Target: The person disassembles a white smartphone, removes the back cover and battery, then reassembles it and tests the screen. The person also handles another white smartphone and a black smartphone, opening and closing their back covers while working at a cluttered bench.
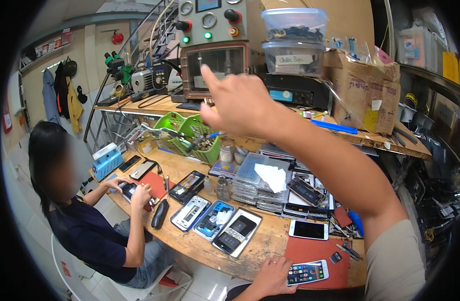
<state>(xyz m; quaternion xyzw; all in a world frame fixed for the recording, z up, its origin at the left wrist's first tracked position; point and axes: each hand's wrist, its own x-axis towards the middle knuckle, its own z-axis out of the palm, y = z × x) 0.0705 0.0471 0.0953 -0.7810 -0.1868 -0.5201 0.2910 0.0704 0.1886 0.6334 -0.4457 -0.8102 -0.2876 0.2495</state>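
My right hand is raised in front of the grey machine with gauges, knobs and a windowed door. Its index finger points up and the thumb is apart; whether it touches the machine I cannot tell. Low in view, my left hand grips the left end of a lit white phone over a red mat. A dark-screened white phone, small black card and tweezers lie nearby.
At left, a seated co-worker handles a phone. The wooden bench holds opened phones, a green basket and stacked trays. The shelf holds plastic tubs and a cardboard box.
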